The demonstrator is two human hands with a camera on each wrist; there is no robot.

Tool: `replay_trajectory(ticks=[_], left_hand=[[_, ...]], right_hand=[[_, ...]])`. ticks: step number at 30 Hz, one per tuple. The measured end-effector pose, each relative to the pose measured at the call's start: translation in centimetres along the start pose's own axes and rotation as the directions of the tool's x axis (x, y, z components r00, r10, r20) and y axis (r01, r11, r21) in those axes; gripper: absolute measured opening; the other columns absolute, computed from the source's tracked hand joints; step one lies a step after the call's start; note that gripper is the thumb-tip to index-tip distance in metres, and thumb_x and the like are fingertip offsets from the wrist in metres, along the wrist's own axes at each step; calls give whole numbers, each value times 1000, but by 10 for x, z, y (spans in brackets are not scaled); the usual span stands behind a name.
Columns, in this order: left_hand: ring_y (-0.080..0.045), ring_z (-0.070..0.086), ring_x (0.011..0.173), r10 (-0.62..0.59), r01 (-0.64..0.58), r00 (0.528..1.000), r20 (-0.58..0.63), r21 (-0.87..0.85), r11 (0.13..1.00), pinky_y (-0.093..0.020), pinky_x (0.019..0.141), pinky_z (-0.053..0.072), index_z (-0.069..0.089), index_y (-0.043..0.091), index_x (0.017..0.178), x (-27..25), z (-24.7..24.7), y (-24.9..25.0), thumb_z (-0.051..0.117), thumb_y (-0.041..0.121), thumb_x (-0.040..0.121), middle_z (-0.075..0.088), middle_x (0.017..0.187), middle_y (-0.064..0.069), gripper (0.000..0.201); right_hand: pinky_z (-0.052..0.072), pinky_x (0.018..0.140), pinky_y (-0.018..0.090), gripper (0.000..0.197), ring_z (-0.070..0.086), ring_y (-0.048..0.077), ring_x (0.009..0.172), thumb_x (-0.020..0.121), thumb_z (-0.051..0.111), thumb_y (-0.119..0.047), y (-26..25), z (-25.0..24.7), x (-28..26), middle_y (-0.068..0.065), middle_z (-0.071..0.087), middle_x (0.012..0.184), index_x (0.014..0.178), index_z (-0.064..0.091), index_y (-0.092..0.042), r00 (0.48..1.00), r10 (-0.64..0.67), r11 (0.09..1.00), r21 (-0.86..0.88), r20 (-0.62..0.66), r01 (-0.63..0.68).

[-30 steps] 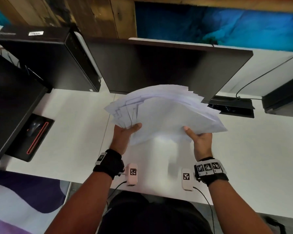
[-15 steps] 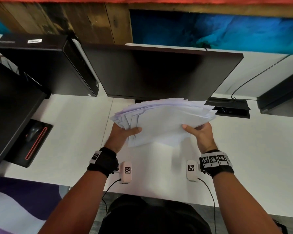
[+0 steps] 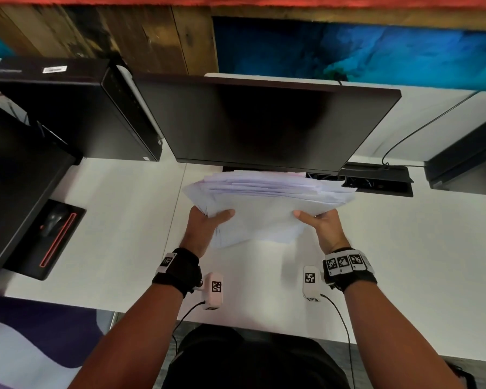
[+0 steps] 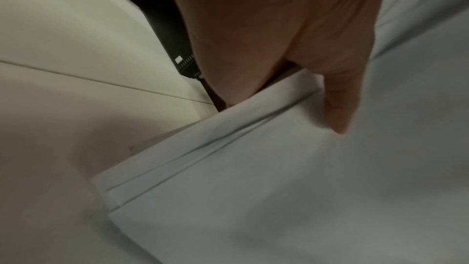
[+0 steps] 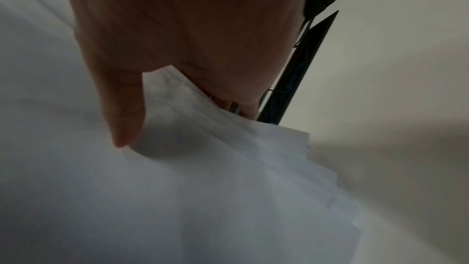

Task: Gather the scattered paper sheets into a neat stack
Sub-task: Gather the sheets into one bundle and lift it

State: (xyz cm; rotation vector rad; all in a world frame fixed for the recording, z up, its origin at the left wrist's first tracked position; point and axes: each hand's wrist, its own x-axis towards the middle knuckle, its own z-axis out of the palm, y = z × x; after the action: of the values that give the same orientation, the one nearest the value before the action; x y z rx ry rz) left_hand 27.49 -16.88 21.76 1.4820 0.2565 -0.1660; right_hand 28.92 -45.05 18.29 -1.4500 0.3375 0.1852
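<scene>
Wrists first: both of mine carry black bands with printed tags, and a small white tagged module sits beside each, cabled back toward my body. My left hand grips the left edge of the paper sheets, thumb pressed on the top sheet and the other fingers out of sight beneath. The left wrist view confirms the thumb lying across the top page, with the sheet edges stepped and not flush at that corner. My right hand grips the right edge the same way, thumb on top; the right wrist view shows the thumb on the paper and the sheets fanned in staggered steps toward the near corner. The bundle is held between both hands over the white desk; I cannot tell whether its lower edge touches the surface. Far edges of the sheets are uneven and splayed. To my left a black mouse lies on a black pad with a red stripe. Beyond the paper stands a dark monitor, a black computer case beside it on the left, and a recessed cable box on the right.
</scene>
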Motion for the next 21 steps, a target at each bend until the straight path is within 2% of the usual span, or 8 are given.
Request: replay_trajectory(ticks=[3, 4, 6, 8, 10, 12, 16, 21], left_hand=[[-9, 74, 102, 80, -79, 986, -148, 15, 997, -31, 89, 57, 72, 24, 111, -1, 15, -4, 74, 5, 92, 79, 107, 9, 27], [-9, 72, 109, 133, -128, 973, -187, 41, 991, -32, 94, 56, 70, 27, 116, -3, 20, -5, 73, 10, 94, 78, 114, 10, 28], [-3, 66, 119, 237, -218, 949, -211, 108, 970, -30, 102, 52, 64, 38, 124, -8, 30, -5, 68, 17, 99, 73, 122, 19, 33], [1, 60, 125, 285, -256, 942, -176, 172, 951, -26, 107, 47, 56, 44, 130, -11, 37, -8, 59, 18, 104, 67, 126, 29, 37], [-1, 58, 130, 242, -219, 963, -115, 186, 958, -27, 111, 44, 52, 38, 138, -12, 40, -18, 52, 17, 107, 63, 132, 26, 37], [-1, 57, 131, 172, -159, 983, -57, 187, 969, -30, 114, 43, 49, 32, 143, -13, 38, -29, 53, 14, 107, 62, 135, 23, 41], [-8, 66, 122, 44, -34, 994, -104, 93, 995, -40, 113, 47, 60, 27, 134, -7, 23, -28, 75, 1, 90, 70, 131, 9, 53], [-27, 69, 118, 14, -14, 1000, -12, 2, 1000, -52, 106, 51, 60, 9, 136, 4, -1, 0, 74, -5, 86, 72, 127, -10, 54]], right_hand=[[59, 99, 44, 19, 77, 18, 101, 91, 80, -10, -7, 16, -10, -4, 82, 103, 105, 77, -22, 988, -51, 999, -24, -143, 49], [60, 97, 49, 10, 77, 25, 97, 91, 80, -16, -9, 23, -16, 4, 82, 100, 101, 78, -18, 978, -89, 996, -20, -189, 87], [55, 88, 63, 37, 67, 49, 94, 91, 78, -28, -9, 39, -30, 36, 70, 101, 100, 72, 7, 948, -140, 990, -39, -287, 134], [49, 84, 65, 50, 56, 52, 92, 97, 72, -24, -2, 49, -40, 49, 58, 104, 99, 60, 25, 927, -156, 988, -34, -341, 154], [56, 82, 53, 34, 60, 47, 81, 101, 67, -15, 8, 54, -46, 41, 63, 90, 97, 66, 19, 937, -125, 992, -37, -325, 120], [59, 95, 36, 18, 72, 28, 103, 99, 68, -9, 19, 53, -47, 12, 76, 107, 117, 70, -8, 960, -70, 997, -50, -272, 59], [54, 106, 32, 66, 63, 14, 129, 89, 73, 8, 28, 28, -32, 0, 65, 140, 145, 50, -16, 990, -44, 999, -7, -136, 44], [51, 110, 48, 69, 63, 26, 130, 80, 84, -3, 6, 0, -8, 3, 69, 135, 140, 57, -23, 998, -29, 1000, -11, -64, 28]])
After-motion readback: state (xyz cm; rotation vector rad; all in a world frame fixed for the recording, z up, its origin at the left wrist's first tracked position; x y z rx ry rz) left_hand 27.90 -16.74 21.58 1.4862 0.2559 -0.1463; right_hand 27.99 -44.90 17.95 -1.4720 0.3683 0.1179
